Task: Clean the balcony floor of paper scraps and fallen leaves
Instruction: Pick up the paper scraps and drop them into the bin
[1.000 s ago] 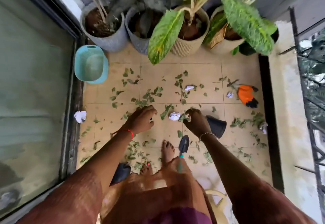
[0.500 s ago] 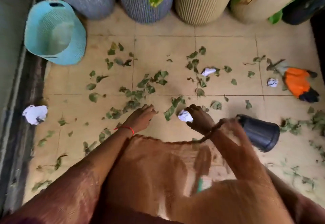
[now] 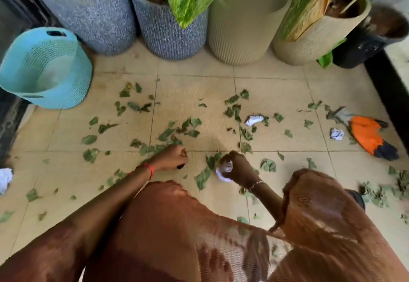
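Green leaf scraps [image 3: 190, 126] lie all over the tan balcony floor tiles [image 3: 194, 91]. My right hand [image 3: 238, 167] grips a crumpled white paper ball [image 3: 223, 174] low over the floor, near the middle tile joint. My left hand [image 3: 172, 157], with a red thread at the wrist, is curled into a fist just above the floor beside a cluster of leaves; I see nothing clearly inside it. Other paper balls lie at centre right [image 3: 254, 119], further right [image 3: 336, 134] and at the left edge [image 3: 4, 178].
A teal basket [image 3: 44, 69] lies tilted at the back left. Two blue-grey pots [image 3: 97, 20] and two beige pots [image 3: 245, 27] line the back. An orange and black glove [image 3: 367, 135] lies at the right. My knees in brown cloth fill the foreground.
I have crouched lower, so the floor is much nearer. My right hand has closed round the white paper ball. My left hand's fingers have curled into a fist.
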Available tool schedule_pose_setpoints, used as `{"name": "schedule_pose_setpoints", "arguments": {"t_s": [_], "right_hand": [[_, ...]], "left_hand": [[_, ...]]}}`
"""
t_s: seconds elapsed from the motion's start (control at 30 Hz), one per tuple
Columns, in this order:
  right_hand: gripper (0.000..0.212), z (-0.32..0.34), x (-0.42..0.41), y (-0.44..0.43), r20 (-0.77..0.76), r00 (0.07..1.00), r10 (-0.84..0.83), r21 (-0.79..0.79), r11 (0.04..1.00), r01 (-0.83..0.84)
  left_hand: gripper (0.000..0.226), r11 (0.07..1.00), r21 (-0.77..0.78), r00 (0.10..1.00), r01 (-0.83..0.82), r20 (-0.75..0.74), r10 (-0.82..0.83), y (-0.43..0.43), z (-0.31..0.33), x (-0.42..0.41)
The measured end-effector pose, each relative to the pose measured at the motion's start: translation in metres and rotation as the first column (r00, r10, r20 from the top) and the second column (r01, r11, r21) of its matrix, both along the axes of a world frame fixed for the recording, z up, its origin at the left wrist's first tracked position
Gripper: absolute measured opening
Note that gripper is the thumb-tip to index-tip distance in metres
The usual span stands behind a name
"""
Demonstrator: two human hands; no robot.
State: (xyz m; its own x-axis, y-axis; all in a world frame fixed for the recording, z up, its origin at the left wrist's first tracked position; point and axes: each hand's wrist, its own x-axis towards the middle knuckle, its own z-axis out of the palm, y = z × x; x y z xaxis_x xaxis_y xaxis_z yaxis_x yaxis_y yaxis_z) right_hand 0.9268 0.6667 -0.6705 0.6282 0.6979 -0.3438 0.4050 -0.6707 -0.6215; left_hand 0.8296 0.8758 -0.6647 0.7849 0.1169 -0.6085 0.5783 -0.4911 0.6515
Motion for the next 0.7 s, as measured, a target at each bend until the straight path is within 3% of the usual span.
{"name": "schedule_pose_setpoints", "arguments": {"t_s": [0.07,0.13,0.23,0.3,0.37,0.47,0.5,0.57,0.63,0.7], "right_hand": [[0.023,0.013,0.017,0.014,-0.073,0.983,-0.166,0.139,0.975,0.175],[0.028,0.026,0.028,0.028,-0.166,0.948,-0.272,0.258,0.916,0.308],[0.022,0.042,0.030,0.050,-0.217,0.925,-0.313,0.345,0.861,0.372],[0.018,0.046,0.027,0.059,-0.219,0.929,-0.298,0.340,0.870,0.358],[0.012,0.045,0.027,0.062,-0.331,0.908,-0.258,0.353,0.858,0.373],[0.034,0.042,0.038,0.060,-0.686,0.699,-0.205,0.332,0.766,0.550],[0.038,0.039,0.045,0.060,-0.721,0.653,-0.230,0.305,0.741,0.598],[0.035,0.031,0.062,0.058,-0.600,0.707,-0.374,0.285,0.725,0.626],[0.031,0.014,0.083,0.052,-0.217,0.852,-0.477,0.232,0.822,0.520],[0.031,-0.002,0.106,0.041,0.120,0.927,-0.354,0.049,0.935,0.351]], "left_hand": [[0.012,0.941,-0.245,0.972,-0.232,-0.035,0.231,0.003,0.015,0.025],[0.022,0.769,-0.488,0.905,-0.412,-0.126,0.405,-0.002,0.031,0.044],[0.034,0.594,-0.628,0.858,-0.502,-0.278,0.432,-0.014,0.040,0.060],[0.046,0.577,-0.654,0.870,-0.490,-0.327,0.368,-0.016,0.039,0.064],[0.039,0.569,-0.653,0.863,-0.500,-0.321,0.390,-0.013,0.030,0.065],[0.021,0.595,-0.622,0.852,-0.509,-0.268,0.449,-0.006,0.018,0.061],[0.015,0.592,-0.616,0.844,-0.519,-0.261,0.468,-0.004,0.015,0.060],[0.009,0.553,-0.610,0.803,-0.568,-0.260,0.537,-0.003,0.015,0.059],[0.006,0.499,-0.606,0.746,-0.619,-0.257,0.614,-0.001,0.014,0.060],[0.008,0.445,-0.621,0.701,-0.645,-0.249,0.669,0.003,0.013,0.061]]}}
